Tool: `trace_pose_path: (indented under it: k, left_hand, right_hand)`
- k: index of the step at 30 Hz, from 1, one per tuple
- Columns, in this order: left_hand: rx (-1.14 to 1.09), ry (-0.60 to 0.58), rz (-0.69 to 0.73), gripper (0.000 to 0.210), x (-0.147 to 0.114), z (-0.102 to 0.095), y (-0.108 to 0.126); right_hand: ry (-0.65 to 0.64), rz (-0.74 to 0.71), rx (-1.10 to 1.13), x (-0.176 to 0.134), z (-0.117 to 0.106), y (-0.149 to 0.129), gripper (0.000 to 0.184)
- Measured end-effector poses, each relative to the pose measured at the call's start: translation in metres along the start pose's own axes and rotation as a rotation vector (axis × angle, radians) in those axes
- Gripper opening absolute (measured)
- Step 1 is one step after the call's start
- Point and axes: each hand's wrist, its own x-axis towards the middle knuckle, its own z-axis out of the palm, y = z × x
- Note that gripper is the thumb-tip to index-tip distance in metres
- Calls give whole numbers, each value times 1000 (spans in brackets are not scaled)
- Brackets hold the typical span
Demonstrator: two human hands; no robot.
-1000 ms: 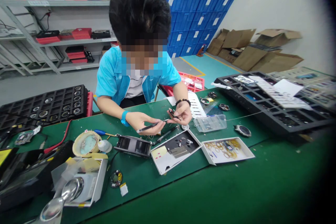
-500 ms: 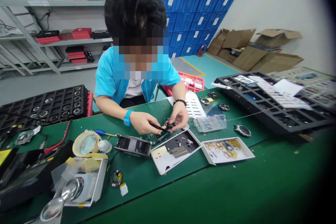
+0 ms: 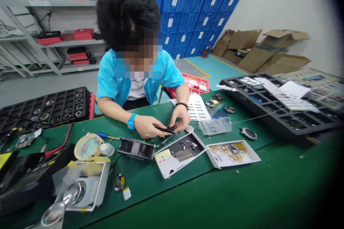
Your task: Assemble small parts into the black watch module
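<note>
Two co-worker's hands meet near the far edge of the green tabletop (image 3: 145, 179): the blue-banded hand (image 3: 147, 126) pinches a slim black tool (image 3: 162, 129), the bead-braceleted hand (image 3: 183, 118) a small dark part (image 3: 171, 127). That work looks unfinished; how much remains is unclear. The wearer's own hands are out of view, so their grip cannot be told.

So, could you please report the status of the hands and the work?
Wearer's hands out of view. Co-worker's right hand holding slim black tool; left hand on small dark part. Open white box close by.
</note>
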Motion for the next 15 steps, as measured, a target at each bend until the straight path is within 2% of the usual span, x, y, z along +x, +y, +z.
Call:
trace_pose_path:
  k: [8, 12, 15]
  left_hand:
    - [40, 92, -53, 25, 12, -8, 4]
    - [45, 100, -61, 27, 13, -10, 3]
    - [70, 105, -38, 28, 11, -5, 1]
  right_hand:
    - [-40, 25, -43, -1, -3, 0, 33]
    - [-27, -42, 45, -5, 3, 10, 36]
    - [-53, 3, 54, -7, 5, 13, 35]
